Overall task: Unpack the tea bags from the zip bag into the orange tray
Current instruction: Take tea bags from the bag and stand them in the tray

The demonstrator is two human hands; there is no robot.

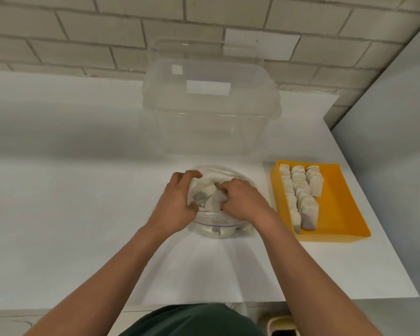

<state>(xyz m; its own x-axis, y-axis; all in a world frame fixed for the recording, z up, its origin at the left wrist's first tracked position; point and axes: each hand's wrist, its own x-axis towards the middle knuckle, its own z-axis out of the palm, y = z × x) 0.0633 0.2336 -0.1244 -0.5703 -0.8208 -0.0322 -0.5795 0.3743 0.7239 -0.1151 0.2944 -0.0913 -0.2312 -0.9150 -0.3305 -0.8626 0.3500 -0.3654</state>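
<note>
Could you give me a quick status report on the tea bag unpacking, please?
Left hand grips mouth of clear plastic zip bag; right hand inside, pinching white paper tea bags. Orange plastic tray at right holds three rows. Nothing in the way.

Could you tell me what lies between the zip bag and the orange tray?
In the head view, only bare white table separates the zip bag and orange tray.

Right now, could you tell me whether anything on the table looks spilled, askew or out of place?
Nothing stands out: tea bags stand in tidy rows in the orange tray, none spilled; left hand and right hand are at the zip bag.
</note>
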